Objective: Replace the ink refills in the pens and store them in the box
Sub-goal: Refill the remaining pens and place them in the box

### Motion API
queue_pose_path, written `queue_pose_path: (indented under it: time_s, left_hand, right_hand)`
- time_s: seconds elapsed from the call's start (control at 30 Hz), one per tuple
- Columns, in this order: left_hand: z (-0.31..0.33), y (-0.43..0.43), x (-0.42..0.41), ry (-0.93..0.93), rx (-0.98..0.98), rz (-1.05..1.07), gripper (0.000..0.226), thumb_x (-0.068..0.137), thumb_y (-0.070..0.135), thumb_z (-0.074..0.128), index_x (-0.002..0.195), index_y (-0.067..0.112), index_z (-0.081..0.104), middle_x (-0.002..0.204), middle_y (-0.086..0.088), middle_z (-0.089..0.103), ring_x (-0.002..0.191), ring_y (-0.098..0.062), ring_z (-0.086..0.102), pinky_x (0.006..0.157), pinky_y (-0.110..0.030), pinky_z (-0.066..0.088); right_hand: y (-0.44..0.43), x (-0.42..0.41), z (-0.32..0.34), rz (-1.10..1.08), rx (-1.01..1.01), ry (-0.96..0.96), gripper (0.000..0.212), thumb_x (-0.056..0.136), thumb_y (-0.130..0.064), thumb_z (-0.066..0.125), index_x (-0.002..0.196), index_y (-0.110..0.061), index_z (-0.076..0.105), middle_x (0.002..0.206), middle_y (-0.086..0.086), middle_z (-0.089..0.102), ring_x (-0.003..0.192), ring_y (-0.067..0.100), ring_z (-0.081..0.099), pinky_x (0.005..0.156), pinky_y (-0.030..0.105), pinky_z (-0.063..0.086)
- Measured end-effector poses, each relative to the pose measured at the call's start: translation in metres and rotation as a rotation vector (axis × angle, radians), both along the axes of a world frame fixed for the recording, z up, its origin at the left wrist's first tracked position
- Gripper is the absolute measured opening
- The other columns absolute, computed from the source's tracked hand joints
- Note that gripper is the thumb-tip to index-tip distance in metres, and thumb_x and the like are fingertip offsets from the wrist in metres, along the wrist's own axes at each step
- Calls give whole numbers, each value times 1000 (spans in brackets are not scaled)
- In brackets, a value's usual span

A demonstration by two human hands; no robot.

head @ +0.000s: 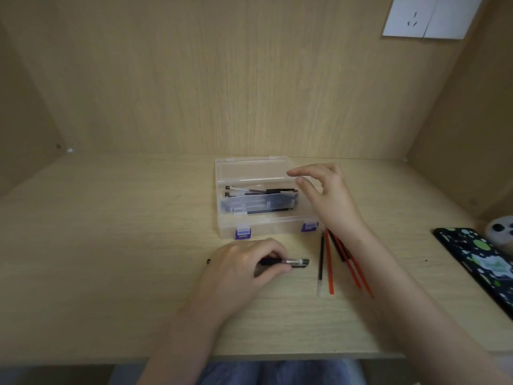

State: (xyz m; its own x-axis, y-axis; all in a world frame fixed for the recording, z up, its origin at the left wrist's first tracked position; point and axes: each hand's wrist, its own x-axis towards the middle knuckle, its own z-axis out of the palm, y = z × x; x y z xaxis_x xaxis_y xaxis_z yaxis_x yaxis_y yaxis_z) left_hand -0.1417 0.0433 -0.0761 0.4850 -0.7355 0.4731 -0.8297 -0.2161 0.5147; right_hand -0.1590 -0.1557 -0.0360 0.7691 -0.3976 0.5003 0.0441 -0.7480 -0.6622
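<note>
Two hands over a pale wood-grain desk [111, 245], so here's the rundown. Biggest item is the clear plastic storage box with purple latches [273, 228], lid flipped back flat behind it. It sits just past my left fingertips and right under my right ones. Inside lie a few black and clear pens [263, 191], side by side along its length. Well off to the right of my right hand there's a black phone with green and white blobs on its case [477, 259].

My right hand [327, 195] hovers above the right end of the box, fingers spread loose with a slight curl, thumb apart, holding nothing. My left hand [241, 268] rests on the desk in front of the box, fingers curled round a black pen with a silver collar [297, 263]. The collar end sticks out to the right, beyond my fingertips.

Between that pen's end and my right forearm lies a loose fan of thin red and black ink refills [330, 262], partly tucked under my wrist.
</note>
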Motion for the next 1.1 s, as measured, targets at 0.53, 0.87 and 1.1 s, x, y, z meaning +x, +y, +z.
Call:
queue_pose_path:
  time_s: [0.53, 0.87, 1.1]
  left_hand:
    - [-2, -1, 0, -78, -18, 227, 28, 84, 55, 46, 89, 33, 62, 78, 19, 67, 64, 0, 59, 55, -18, 44]
    - [-1, 0, 1, -124, 29, 249, 34, 84, 64, 40, 93, 39, 61, 72, 20, 66, 60, 1, 60, 51, -20, 46]
    - [1, 1, 1, 59, -2, 291, 29, 82, 44, 61, 96, 40, 35, 69, 15, 59, 63, 5, 55, 56, -12, 38]
  right_hand:
    - [39, -60, -34, 378, 323, 128, 6, 85, -13, 65, 87, -13, 70, 68, 4, 68, 59, 6, 58, 64, 21, 48]
    - [35, -61, -41, 372, 391, 81, 8, 85, -13, 66, 83, -19, 71, 71, 6, 69, 62, 11, 59, 64, 26, 48]
    - [24, -63, -39, 137, 213, 21, 5, 81, -22, 70, 84, -26, 69, 81, -13, 68, 72, 2, 55, 70, 15, 40]
